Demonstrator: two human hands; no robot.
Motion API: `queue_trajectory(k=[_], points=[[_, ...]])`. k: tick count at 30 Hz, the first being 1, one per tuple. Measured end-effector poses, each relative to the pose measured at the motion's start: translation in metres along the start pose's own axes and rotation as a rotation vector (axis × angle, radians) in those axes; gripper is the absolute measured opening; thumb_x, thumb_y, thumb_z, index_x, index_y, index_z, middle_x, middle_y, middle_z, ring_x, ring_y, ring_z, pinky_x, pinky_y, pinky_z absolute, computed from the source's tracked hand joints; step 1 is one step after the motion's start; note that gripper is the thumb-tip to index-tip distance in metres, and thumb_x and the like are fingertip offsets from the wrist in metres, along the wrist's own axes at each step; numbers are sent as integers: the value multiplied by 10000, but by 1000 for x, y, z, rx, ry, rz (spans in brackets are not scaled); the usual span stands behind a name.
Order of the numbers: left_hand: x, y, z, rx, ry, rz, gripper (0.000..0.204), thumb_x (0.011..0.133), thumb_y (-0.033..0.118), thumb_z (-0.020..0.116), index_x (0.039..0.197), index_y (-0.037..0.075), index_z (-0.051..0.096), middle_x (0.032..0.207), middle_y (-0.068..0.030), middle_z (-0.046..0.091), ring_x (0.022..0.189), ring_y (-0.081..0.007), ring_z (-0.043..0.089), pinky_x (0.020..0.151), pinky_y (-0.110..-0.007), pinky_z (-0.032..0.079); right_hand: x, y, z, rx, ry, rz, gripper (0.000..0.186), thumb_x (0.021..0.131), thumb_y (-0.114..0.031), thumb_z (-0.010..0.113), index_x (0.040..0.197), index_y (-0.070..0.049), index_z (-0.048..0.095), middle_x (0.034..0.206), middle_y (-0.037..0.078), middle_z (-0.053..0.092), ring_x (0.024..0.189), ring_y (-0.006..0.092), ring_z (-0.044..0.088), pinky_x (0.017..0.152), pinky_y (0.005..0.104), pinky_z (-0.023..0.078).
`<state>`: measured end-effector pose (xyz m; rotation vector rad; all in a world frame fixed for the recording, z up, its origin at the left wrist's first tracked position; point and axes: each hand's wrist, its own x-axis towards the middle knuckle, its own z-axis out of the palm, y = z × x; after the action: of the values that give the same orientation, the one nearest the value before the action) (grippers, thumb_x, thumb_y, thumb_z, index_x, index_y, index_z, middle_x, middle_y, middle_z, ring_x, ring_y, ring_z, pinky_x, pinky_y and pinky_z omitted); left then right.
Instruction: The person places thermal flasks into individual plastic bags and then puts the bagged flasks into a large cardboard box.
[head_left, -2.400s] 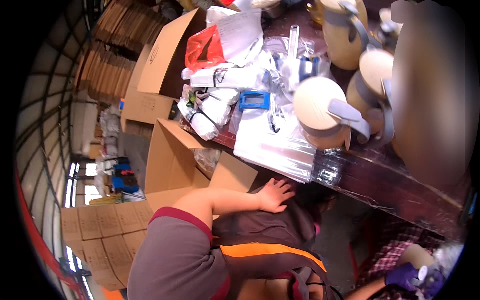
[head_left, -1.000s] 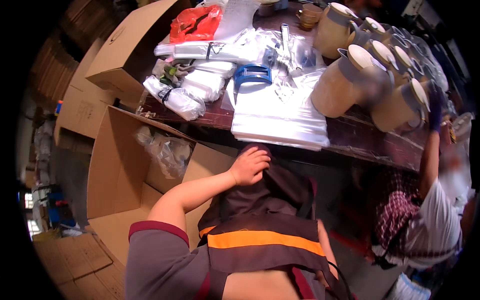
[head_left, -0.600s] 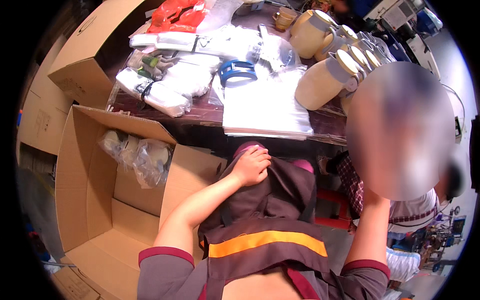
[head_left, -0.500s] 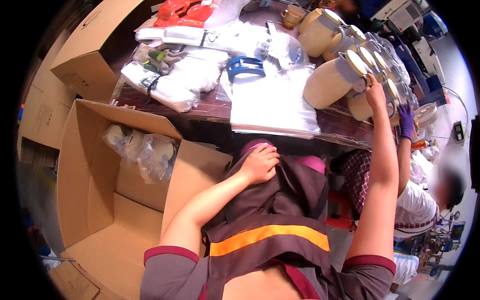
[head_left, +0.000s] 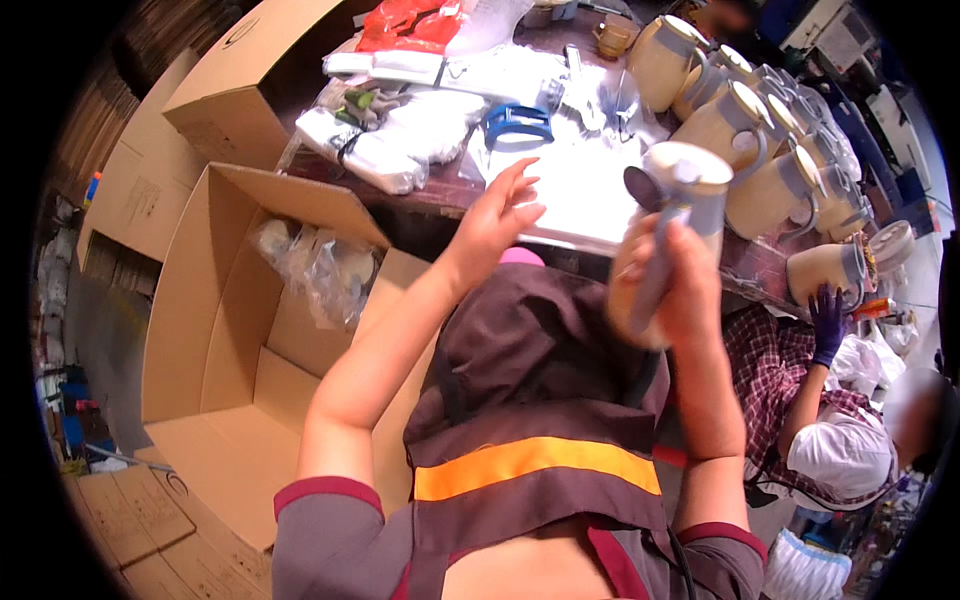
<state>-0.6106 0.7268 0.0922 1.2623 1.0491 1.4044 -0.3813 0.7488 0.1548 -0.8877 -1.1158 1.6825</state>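
Observation:
My right hand [head_left: 690,285] grips the grey handle of a cream jug [head_left: 634,315] with a cream lid, slightly blurred by motion. The jug is raised in front of the table edge, above the right side of my lap. My left hand [head_left: 497,215] is open and empty, fingers spread, at the near edge of a stack of clear plastic bags [head_left: 585,210]. Several more cream jugs [head_left: 765,195] with grey handles stand close together on the right of the table. A blue ring-shaped object [head_left: 518,126] lies beyond the bags.
An open cardboard box [head_left: 215,345] at my left holds plastic-wrapped cream items [head_left: 345,270]. Another carton [head_left: 225,125] stands behind it. White packets [head_left: 375,150] and a red bag [head_left: 410,25] lie on the table. At right, a co-worker's purple-gloved hand [head_left: 827,325] touches a jug [head_left: 815,270].
My right hand has brought a jug from the group on the table toward me. My left hand has risen from my lap to the bags. The co-worker's gloved hand has moved nearer.

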Motion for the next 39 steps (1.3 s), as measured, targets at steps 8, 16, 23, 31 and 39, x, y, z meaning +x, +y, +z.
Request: queue_trajectory(k=[8,16,23,31,39], points=[[-21,-29,35,-684,-263,-624,370,867,315,495,1022,1,615,1036,-138,645,933,-206,614,846,-323,482,-78,-59,2,-496,-713,-281,190,903,-119,545,971,21,654,904,144,662,801,260,645,727,330,501],[28,-67,5,-278,-378,-689,401,900,321,520,1138,7,592,1109,-90,613,1011,-166,567,911,-304,430,14,-63,14,109,-1267,-593,177,905,-81,552,957,51,658,930,148,656,779,262,636,694,319,493],[130,-53,4,806,-576,-537,406,864,380,519,1133,90,610,930,-91,653,873,-213,622,774,-325,485,229,39,-66,-1567,27,-890,449,822,-205,655,1244,-97,548,1163,172,602,1111,299,566,866,341,464],[234,-96,-69,1597,-145,323,600,715,270,694,1260,131,484,1191,-114,540,1144,-278,484,896,-440,414,220,103,-166,-1530,27,-504,85,837,-160,606,862,-80,589,828,108,610,763,324,599,639,414,473],[234,-110,-88,1444,-217,72,745,612,323,735,1278,129,462,986,-114,543,986,-295,541,826,-387,464,116,65,-284,-1824,496,-52,184,914,-225,531,998,-78,602,927,138,643,856,346,615,694,412,494]])
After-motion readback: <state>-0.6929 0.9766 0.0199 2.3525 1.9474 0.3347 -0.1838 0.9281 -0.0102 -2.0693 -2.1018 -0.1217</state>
